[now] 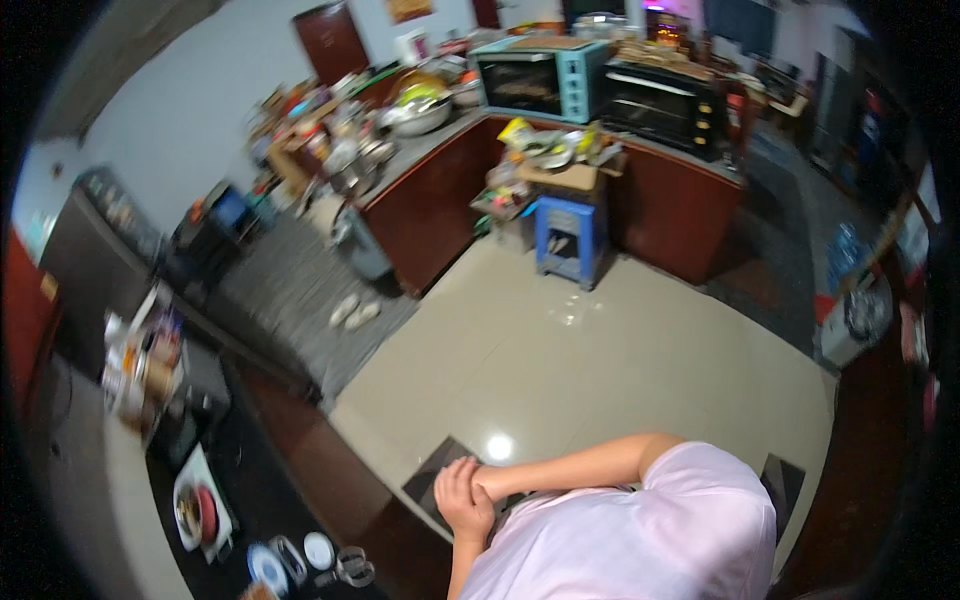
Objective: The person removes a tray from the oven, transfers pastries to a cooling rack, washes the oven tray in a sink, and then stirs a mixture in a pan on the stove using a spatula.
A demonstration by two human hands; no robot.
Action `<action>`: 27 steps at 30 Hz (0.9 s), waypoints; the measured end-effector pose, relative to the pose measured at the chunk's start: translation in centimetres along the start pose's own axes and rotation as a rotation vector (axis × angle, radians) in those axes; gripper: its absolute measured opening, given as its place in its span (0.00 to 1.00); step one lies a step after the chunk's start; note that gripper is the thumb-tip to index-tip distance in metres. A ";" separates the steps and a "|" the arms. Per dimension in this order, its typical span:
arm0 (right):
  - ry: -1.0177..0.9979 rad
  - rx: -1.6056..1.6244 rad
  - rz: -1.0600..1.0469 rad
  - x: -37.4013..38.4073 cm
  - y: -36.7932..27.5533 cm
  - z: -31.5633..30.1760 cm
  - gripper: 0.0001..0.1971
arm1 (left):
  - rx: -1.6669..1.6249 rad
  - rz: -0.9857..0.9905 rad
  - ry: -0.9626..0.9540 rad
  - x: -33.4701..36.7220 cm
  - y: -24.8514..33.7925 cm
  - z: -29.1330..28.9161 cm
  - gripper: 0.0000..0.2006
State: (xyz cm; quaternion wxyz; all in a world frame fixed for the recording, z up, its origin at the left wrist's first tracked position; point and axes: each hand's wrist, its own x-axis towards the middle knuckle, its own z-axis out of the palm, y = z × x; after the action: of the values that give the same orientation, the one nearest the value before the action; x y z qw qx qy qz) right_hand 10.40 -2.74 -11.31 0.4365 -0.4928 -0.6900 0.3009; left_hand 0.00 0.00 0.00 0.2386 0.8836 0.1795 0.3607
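Note:
My left hand (464,510) is closed, with its fingers wrapped over my right hand (488,484) in front of my body. The right forearm reaches across from the right to meet it. The right hand's fingers are mostly hidden under the left, so their shape cannot be made out. No tool or other object shows in either hand. Nearest to them, on the black counter (262,460) at the left, lie a pair of scissors (355,567), a white round lid (318,551) and a blue-and-white round item (267,568). A red bowl (208,515) sits on a white tray-like base (222,520).
Pale glossy tiles (600,350) cover the floor ahead. A blue stool (566,240) stands before red-brown cabinets, which carry a light-blue oven (530,82), a black oven (655,108) and a metal bowl (422,118). White slippers (355,312) lie left; a bin (858,320) stands right.

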 end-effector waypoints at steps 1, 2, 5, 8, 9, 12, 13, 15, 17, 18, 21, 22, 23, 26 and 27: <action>0.075 -0.004 0.001 1.3 -0.2 -1.3 0.16 | -0.012 0.062 -0.098 1.2 -0.8 0.3 0.17; 0.198 0.068 0.052 1.1 -1.0 -2.3 0.14 | -0.047 0.108 -0.201 2.8 -1.4 0.5 0.17; 0.261 0.245 0.609 -6.4 -4.3 -16.1 0.11 | -0.367 -0.190 -0.307 7.1 1.5 10.0 0.19; 0.771 0.429 0.627 -11.7 -0.5 -19.7 0.12 | 0.040 -0.334 -0.967 9.0 -3.3 13.7 0.23; 0.905 0.344 0.664 -13.6 0.0 -21.7 0.12 | 0.116 -0.258 -1.151 8.9 -5.5 14.9 0.25; 1.157 0.048 1.048 -16.9 -2.2 -26.8 0.15 | 0.233 -0.127 -1.489 9.5 -10.3 17.6 0.30; 1.252 -0.014 1.098 -17.9 -1.8 -27.8 0.16 | 0.200 -0.153 -1.480 10.5 -10.9 18.4 0.31; 1.231 -0.042 1.257 -19.2 -1.2 -30.1 0.16 | 0.159 -0.192 -1.439 13.3 -11.8 20.4 0.32; 1.294 0.004 1.266 -19.0 1.5 -32.5 0.16 | 0.141 -0.215 -1.374 16.9 -12.4 22.9 0.32; 1.375 0.068 1.190 -18.7 4.0 -33.4 0.15 | 0.176 -0.169 -1.389 18.8 -13.7 25.4 0.31; 1.335 -0.040 1.134 -14.1 8.0 -37.6 0.12 | 0.227 -0.082 -1.358 24.5 -15.1 30.8 0.31; 1.257 -0.076 1.072 -11.6 8.0 -39.5 0.12 | 0.189 -0.069 -1.338 26.4 -14.9 32.3 0.31; 1.184 -0.111 1.000 -9.5 7.5 -42.1 0.11 | 0.155 -0.048 -1.311 29.3 -14.6 33.9 0.30; 0.945 -0.372 1.052 -6.8 8.3 -49.0 0.11 | 0.132 0.046 -1.213 37.2 -13.4 37.9 0.29; 0.995 -0.390 1.055 -6.9 9.1 -50.4 0.12 | 0.137 0.085 -1.172 40.0 -12.9 39.0 0.29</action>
State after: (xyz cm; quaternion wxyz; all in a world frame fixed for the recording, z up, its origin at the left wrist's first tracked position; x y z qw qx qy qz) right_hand 60.43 -6.92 0.94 0.3994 -0.9044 -0.1243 0.0840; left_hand 53.35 18.81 -9.41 0.2259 0.9552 0.0051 -0.1909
